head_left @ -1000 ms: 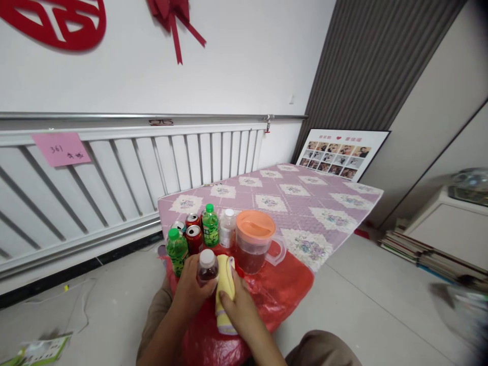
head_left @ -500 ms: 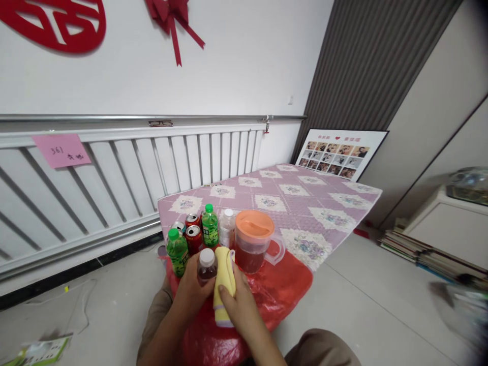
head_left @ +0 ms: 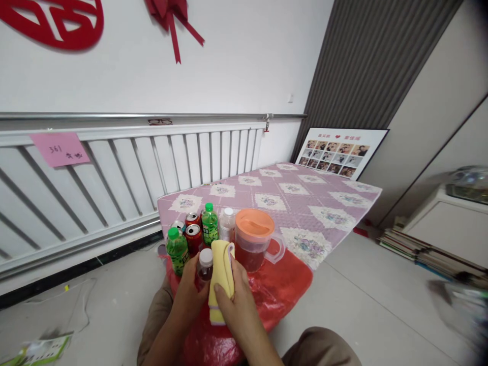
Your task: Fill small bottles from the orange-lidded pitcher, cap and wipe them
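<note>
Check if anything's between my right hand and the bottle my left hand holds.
Yes, the cloth: your right hand holds it beside the bottle in your left hand. Nothing else visible stands between.

The cloth is pale yellow with lilac edging. The held bottle is clear, white-capped, its contents dark brownish red. Two capped drink bottles are bright green; the pitcher lid is orange. Glossy red plastic sheet meets a lilac tablecloth patterned with cream floral diamonds.
</note>
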### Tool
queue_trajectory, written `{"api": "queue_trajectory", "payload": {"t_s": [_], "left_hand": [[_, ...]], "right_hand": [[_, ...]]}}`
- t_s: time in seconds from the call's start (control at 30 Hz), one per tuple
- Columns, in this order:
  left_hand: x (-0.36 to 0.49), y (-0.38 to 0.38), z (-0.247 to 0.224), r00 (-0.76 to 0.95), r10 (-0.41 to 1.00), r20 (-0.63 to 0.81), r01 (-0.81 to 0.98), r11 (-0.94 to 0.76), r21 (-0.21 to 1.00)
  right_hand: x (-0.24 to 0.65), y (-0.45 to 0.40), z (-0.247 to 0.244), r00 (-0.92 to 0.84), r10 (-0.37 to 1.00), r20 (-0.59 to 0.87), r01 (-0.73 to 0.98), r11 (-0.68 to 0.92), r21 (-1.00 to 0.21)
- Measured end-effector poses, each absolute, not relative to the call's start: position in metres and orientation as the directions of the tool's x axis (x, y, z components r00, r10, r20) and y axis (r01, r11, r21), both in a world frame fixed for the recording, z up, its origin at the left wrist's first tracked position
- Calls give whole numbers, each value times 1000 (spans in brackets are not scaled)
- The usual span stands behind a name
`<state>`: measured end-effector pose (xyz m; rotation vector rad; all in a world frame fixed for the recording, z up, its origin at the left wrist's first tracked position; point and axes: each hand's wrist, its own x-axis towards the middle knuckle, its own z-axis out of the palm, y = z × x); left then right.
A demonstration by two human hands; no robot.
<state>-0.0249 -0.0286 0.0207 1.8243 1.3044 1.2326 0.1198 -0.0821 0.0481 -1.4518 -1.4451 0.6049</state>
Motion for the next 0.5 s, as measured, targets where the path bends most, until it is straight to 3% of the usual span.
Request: {"api": "queue_trajectory", "payload": {"t_s": [0.27,0.4,0.5], "left_hand": [[-24,-24,11,57,898,437,507,-403,762],[-24,-25,10,52,890,452,520,-411,749],[-23,-25,8,38,895,445,531,-396,749]], "right_hand": [[131,-75,10,155,986,54,514,-34,-857],[133,-79,14,154,985,73,509,-16,-861],[128,-84,35,156,973,168,485,72,-872]]}}
